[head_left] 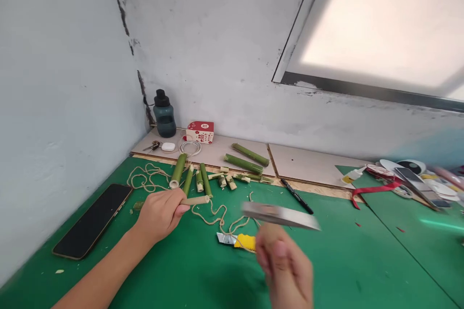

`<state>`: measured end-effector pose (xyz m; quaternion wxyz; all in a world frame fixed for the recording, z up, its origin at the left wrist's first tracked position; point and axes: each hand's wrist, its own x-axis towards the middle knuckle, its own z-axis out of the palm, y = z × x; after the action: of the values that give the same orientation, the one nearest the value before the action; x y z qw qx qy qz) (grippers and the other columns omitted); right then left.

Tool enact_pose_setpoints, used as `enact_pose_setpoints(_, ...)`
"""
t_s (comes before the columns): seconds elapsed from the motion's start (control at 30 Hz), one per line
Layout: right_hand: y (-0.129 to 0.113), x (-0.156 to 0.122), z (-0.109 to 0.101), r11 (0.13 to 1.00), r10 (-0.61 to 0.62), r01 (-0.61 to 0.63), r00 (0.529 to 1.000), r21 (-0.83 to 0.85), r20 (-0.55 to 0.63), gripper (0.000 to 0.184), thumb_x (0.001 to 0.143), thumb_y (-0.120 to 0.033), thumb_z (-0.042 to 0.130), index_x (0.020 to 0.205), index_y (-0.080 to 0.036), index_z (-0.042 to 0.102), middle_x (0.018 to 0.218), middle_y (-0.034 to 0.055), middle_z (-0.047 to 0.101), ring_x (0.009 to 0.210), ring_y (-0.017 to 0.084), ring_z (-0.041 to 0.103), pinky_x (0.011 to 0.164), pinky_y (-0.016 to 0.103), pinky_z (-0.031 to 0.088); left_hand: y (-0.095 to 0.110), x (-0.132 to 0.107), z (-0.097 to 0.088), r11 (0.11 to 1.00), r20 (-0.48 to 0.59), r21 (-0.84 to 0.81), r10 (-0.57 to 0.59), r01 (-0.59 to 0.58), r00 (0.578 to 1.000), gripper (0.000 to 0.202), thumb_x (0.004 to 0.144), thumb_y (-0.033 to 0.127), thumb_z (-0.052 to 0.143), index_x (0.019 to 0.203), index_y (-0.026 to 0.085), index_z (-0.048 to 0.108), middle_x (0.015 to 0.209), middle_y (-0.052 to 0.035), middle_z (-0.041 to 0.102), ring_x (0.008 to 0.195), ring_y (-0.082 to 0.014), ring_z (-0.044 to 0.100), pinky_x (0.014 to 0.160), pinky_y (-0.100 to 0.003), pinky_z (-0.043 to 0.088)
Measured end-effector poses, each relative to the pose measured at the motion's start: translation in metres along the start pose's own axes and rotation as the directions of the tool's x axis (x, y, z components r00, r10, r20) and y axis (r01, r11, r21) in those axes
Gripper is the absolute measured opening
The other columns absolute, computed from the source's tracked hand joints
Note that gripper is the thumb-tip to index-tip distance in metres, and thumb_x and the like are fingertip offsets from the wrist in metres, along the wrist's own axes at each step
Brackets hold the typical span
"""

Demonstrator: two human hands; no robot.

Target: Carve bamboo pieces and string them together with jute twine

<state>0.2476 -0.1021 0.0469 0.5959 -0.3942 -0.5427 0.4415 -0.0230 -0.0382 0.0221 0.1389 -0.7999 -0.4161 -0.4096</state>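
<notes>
My left hand [159,213] grips a short pale bamboo stick [197,200] that points right, above the green mat. My right hand [286,263] is blurred by motion and holds a knife with a broad metal blade [281,215] pointing left toward the stick. A yellow utility knife [237,240] lies on the mat just under the blade. Tan twine [213,217] loops across the mat between my hands. Several green bamboo pieces [197,178] lie behind my left hand.
A dark phone [94,219] lies at the left by the wall. A black marker [297,196], a red ribbon [371,189], a glue bottle [353,175] and clutter sit to the right. A dark bottle [164,113], a red box [200,132], a cable and keys stand in the corner.
</notes>
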Motion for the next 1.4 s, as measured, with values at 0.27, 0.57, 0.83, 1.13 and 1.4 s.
enact_pose_setpoints(0.27,0.001,0.004,0.000,0.995,0.066,-0.059,0.995,-0.084,0.074,0.044,0.107,-0.050,0.049,0.079,-0.020,0.063,0.064,-0.0018,0.042,0.056,0.012,0.036,0.051,0.026,0.026,0.003,0.001,0.001,1.000,0.000,-0.013,0.027,-0.027,1.000,0.046,0.115,0.040,0.026,0.078,0.022,0.047,0.059,0.0032,0.047,0.047,-0.0133,0.043,0.051,-0.027,0.033)
enact_pose_setpoints(0.57,0.003,0.005,0.001,0.984,0.143,-0.127,0.981,-0.123,0.130,0.048,0.107,-0.055,0.045,0.083,-0.019,0.064,0.064,-0.0010,0.042,0.057,0.012,0.036,0.050,0.026,0.024,0.000,0.000,0.001,0.999,-0.008,-0.030,0.023,-0.023,1.000,0.045,0.114,0.041,0.027,0.079,0.022,0.046,0.059,0.0036,0.045,0.049,-0.0131,0.041,0.052,-0.027,0.032)
enact_pose_setpoints(0.83,0.000,0.014,0.007,0.971,0.169,-0.137,0.973,-0.195,0.158,0.049,0.106,-0.057,0.050,0.078,-0.019,0.066,0.061,-0.0014,0.042,0.054,0.011,0.036,0.047,0.025,0.024,0.003,-0.001,-0.002,0.996,-0.024,-0.085,0.006,-0.008,1.000,0.046,0.114,0.042,0.026,0.079,0.022,0.047,0.060,0.0034,0.045,0.049,-0.0135,0.041,0.052,-0.027,0.032)
enact_pose_setpoints(1.13,-0.006,0.011,0.007,0.976,0.139,-0.103,0.972,-0.190,0.188,0.046,0.108,-0.052,0.048,0.081,-0.019,0.064,0.062,-0.0023,0.042,0.055,0.011,0.035,0.049,0.026,0.023,0.002,0.002,-0.004,0.998,-0.005,-0.061,0.004,-0.005,1.000,0.049,0.114,0.045,0.026,0.076,0.022,0.048,0.056,0.0034,0.045,0.047,-0.0134,0.041,0.049,-0.027,0.032)
enact_pose_setpoints(1.4,-0.005,0.009,0.004,0.977,0.138,-0.102,0.972,-0.186,0.191,0.042,0.108,-0.049,0.050,0.084,-0.019,0.067,0.062,-0.0027,0.043,0.055,0.011,0.036,0.049,0.026,0.024,0.002,0.004,-0.003,0.999,-0.017,-0.036,0.018,-0.018,1.000,0.051,0.114,0.045,0.026,0.074,0.021,0.048,0.055,0.0031,0.047,0.046,-0.0127,0.042,0.048,-0.026,0.032)
